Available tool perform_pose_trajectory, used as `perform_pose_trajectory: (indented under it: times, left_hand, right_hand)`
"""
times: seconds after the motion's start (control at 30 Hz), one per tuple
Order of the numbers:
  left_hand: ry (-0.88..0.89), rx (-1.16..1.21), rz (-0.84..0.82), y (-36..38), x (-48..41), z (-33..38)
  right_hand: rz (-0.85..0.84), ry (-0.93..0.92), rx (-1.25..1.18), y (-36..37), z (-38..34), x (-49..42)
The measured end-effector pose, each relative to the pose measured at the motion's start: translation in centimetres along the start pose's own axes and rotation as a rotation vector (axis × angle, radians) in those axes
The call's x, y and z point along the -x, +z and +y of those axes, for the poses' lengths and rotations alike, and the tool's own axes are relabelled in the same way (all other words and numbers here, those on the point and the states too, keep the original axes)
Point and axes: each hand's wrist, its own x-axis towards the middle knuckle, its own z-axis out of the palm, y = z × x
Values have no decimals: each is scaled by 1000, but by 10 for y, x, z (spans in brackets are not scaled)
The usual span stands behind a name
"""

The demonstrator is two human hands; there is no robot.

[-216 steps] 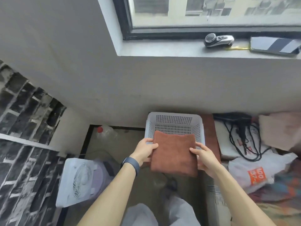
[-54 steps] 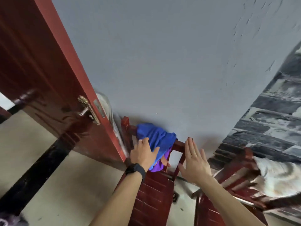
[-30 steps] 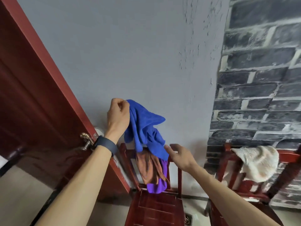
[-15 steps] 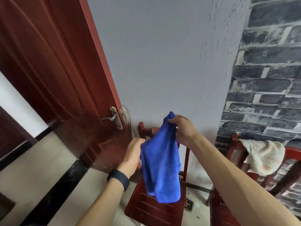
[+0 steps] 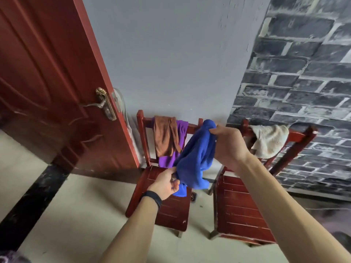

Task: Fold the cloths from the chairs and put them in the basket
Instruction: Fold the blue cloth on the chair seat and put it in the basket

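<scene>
Bunched blue microfibre cloth [image 5: 195, 160] is pinched at 1 o'clock by right grip [image 5: 228, 147], at 7 o'clock by left grip [image 5: 167, 184]; with corners unfound, a crooked fold could be caused.

Four cloths, blue cloth [image 5: 197, 158], brown cloth [image 5: 165, 137], purple cloth [image 5: 182, 130], cream cloth [image 5: 269, 141], two chairs [image 5: 171, 209] [image 5: 243, 211], one door [image 5: 47, 82]

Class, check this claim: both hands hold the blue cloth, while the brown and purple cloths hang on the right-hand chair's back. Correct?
No. In the head view the brown cloth and purple cloth hang on the back of the left red wooden chair. The left hand and right hand do hold the blue cloth.
</scene>
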Motion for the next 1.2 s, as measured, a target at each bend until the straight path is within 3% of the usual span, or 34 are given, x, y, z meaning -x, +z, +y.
perform_pose_trajectory:
  times: [0.13,0.2,0.33,0.5,0.63,0.77,0.9,1.0,1.2]
  left_hand:
    - [172,-290,179,-26,-2,27]
    - [239,-182,187,-39,1,48]
    - [306,-32,173,-51,10,85]
    - [301,-434,276,-58,16,103]
    - [271,-565,349,-69,18,103]
    - [354,-425,333,-79,23,108]
    - [365,-206,348,-87,34,125]
    - [390,-217,344,-91,40,134]
    - [538,-223,436,-96,45,145]
  right_hand:
    - [314,53,21,-46,29,7]
    - [479,152,34,-69,53,9]
    - [591,314,12,-94,102,11]
    - [628,359,-221,-93,121,-2]
    - [546,363,-200,-83,112,-14]
    - [514,378,-36,-75,113,-21]
    - [590,325,-33,-70,110,-27]
    - [639,234,-69,-64,100,-34]
    - [533,135,-79,-52,71,-46]
